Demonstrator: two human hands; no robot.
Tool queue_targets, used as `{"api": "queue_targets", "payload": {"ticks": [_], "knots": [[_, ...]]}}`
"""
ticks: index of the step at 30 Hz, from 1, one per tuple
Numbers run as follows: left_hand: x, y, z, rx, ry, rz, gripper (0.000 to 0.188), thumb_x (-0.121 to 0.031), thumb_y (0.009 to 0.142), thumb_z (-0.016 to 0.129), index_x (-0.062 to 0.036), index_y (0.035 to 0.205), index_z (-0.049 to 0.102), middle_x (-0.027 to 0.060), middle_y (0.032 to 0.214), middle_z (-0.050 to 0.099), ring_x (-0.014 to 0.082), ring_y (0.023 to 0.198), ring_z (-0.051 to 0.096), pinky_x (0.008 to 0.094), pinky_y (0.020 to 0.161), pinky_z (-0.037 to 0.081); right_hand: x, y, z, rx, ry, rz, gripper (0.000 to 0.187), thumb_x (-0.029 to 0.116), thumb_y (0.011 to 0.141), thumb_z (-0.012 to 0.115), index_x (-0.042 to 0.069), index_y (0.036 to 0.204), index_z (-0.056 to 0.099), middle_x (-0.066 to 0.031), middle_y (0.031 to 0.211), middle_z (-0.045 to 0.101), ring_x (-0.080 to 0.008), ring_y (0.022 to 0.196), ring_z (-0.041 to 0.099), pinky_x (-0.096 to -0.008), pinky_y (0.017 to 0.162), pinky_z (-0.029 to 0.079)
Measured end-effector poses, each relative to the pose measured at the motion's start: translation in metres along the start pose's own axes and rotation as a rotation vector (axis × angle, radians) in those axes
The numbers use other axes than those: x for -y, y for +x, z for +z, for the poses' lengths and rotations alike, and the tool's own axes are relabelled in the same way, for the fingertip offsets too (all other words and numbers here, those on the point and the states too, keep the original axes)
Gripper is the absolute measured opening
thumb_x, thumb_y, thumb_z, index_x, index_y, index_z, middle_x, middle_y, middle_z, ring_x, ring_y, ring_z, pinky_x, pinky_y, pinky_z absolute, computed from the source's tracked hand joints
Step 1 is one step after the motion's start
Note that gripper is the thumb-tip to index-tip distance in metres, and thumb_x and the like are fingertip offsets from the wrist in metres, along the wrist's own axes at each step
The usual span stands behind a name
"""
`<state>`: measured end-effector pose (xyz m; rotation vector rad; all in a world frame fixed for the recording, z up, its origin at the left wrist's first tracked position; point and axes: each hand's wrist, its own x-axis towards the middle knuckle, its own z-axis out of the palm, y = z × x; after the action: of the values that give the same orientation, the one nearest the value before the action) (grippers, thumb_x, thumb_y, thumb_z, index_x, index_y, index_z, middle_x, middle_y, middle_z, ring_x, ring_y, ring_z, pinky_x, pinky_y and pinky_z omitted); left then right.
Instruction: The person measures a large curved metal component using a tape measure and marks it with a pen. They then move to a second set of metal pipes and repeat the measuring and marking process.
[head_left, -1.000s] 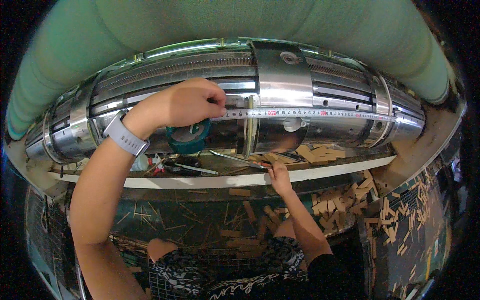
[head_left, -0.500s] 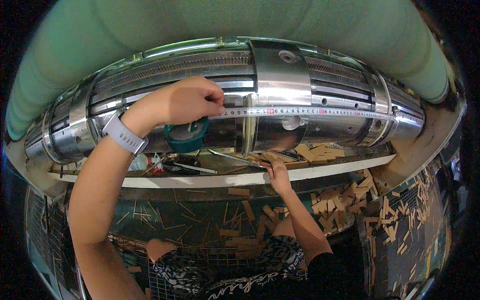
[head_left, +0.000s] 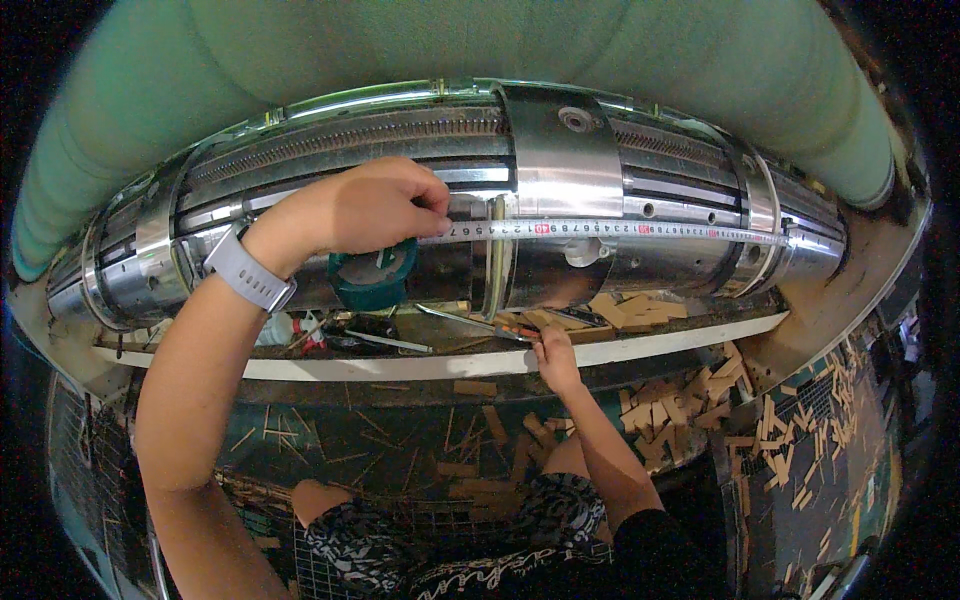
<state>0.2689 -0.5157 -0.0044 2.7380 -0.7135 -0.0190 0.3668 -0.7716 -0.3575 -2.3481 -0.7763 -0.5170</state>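
My left hand (head_left: 395, 205), with a grey watch band (head_left: 248, 268) at the wrist, has its fingers closed on the pulled-out blade of a tape measure (head_left: 375, 275). Its dark green case hangs just below that hand. The white tape blade (head_left: 600, 229) runs right along a shiny metal cylinder (head_left: 420, 262), across a wide metal collar (head_left: 568, 165), to a ring near the right end. Lower down, my right hand (head_left: 557, 362) grips a tool with an orange-and-dark handle (head_left: 515, 332). A thin metal length points left from it; its exact kind is unclear.
A large green roller (head_left: 450, 40) spans the space above the cylinder. Below runs a pale ledge (head_left: 450, 364), with cardboard-like pieces (head_left: 640, 308) and a thin metal strip (head_left: 390, 341) behind it. More brown scraps (head_left: 670, 415) litter the floor.
The tool in my right hand has turned slightly, showing more of its orange handle and metal length. My left hand stays on the tape blade, almost still.
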Motion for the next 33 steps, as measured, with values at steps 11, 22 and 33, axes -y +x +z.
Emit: {"api": "queue_targets", "payload": {"ticks": [11,22,33], "knots": [[-0.0005,-0.0013,0.0010,-0.007,0.033,-0.007,0.021,-0.021,0.081,0.054,0.0001,0.079,0.054,0.0101,0.074,0.051,0.0204,0.073,0.050,0.0302,0.067,0.040,-0.0013,-0.0029,0.0064,-0.002,-0.038,0.034,0.022,0.011,0.077,0.052,-0.004,0.092,0.047,-0.0237,0.089,0.050,-0.0400,0.089,0.046,-0.0464,0.081,0.036],[-0.0015,-0.0010,0.0004,0.005,0.020,-0.008,0.020,-0.020,0.081,0.053,0.0001,0.078,0.054,0.0085,0.071,0.050,0.0175,0.071,0.048,0.0294,0.066,0.039,0.0039,-0.0032,0.0034,-0.070,-0.011,-0.003,0.015,0.010,0.075,0.052,-0.002,0.083,0.046,-0.0222,0.082,0.049,-0.0392,0.082,0.046,-0.0462,0.074,0.037],[0.0005,-0.0008,0.0012,-0.024,0.008,0.010,0.020,-0.019,0.079,0.055,0.0007,0.077,0.054,0.0104,0.067,0.049,0.0178,0.065,0.047,0.0307,0.061,0.038,0.0052,-0.0005,0.0049,-0.061,0.035,0.019,0.015,0.008,0.073,0.054,-0.002,0.081,0.046,-0.0217,0.080,0.049,-0.0394,0.081,0.046,-0.0466,0.072,0.037]]}}
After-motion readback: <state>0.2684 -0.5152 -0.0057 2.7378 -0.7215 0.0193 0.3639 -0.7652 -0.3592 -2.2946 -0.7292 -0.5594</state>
